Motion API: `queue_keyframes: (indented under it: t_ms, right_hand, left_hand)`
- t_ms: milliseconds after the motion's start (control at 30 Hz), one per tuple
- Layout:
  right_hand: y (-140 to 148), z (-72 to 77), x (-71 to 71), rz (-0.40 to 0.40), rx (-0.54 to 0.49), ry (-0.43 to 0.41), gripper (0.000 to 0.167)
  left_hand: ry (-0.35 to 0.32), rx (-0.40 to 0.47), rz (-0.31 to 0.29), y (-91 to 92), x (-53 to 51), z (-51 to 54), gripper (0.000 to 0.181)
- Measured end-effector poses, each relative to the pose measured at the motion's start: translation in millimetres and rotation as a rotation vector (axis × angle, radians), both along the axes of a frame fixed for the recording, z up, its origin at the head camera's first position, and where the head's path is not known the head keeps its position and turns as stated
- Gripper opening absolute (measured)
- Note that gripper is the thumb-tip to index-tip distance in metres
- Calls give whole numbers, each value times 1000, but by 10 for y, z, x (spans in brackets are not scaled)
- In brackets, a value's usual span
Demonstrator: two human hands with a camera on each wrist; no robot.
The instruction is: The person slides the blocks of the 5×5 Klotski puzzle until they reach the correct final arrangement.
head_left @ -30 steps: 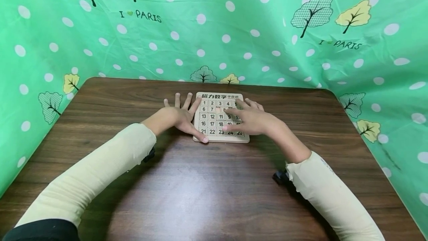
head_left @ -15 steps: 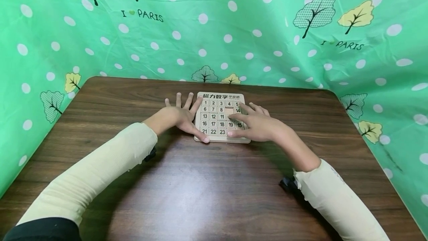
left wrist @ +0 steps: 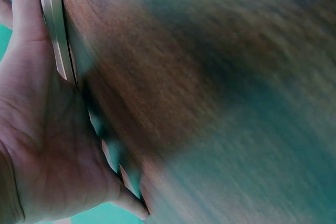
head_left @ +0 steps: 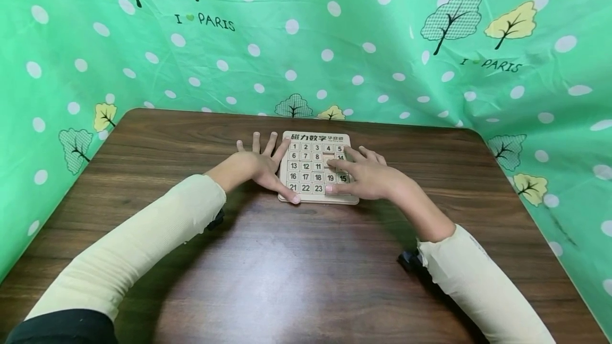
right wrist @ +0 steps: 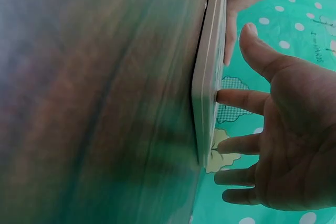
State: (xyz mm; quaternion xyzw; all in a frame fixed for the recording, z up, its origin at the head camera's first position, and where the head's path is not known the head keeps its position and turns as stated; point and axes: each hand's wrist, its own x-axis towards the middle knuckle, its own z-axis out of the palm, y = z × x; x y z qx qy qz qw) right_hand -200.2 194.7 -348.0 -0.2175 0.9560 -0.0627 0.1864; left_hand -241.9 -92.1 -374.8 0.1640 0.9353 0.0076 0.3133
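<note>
The puzzle (head_left: 312, 166) lies between the fingers on the table (head_left: 287, 269); the left hand (head_left: 257, 168) is spread wide, thumb on its near corner, and the right hand (head_left: 372, 175) is wide too, index fingertip touching by the gap, neither gripping. Rows 1–5 and 6–8 read in order; 13-12-11 and 14 seem left to sort, the tiles under the right fingers being hidden; its title heads away from the person, long axis apparently near to far.
</note>
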Motion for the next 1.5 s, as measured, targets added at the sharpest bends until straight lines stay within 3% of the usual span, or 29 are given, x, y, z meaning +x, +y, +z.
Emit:
queue_keyframes:
  t_ms: [200,567,1133,1333,1500]
  right_hand:
    - [-43,-10,-91,-23,9,1,88]
    - [-172,-7,90,70,-26,-7,78]
    - [83,53,143,-7,-4,-7,74]
    - [-105,91,110,31,-39,18,77]
    - [-324,50,69,87,-40,-13,82]
  left_hand:
    - [-2,-1,0,1,-5,-5,170]
    - [9,3,7,0,19,14,170]
    - [11,5,7,3,24,23,170]
    - [17,0,5,5,32,26,170]
    - [13,-4,-1,14,37,34,168]
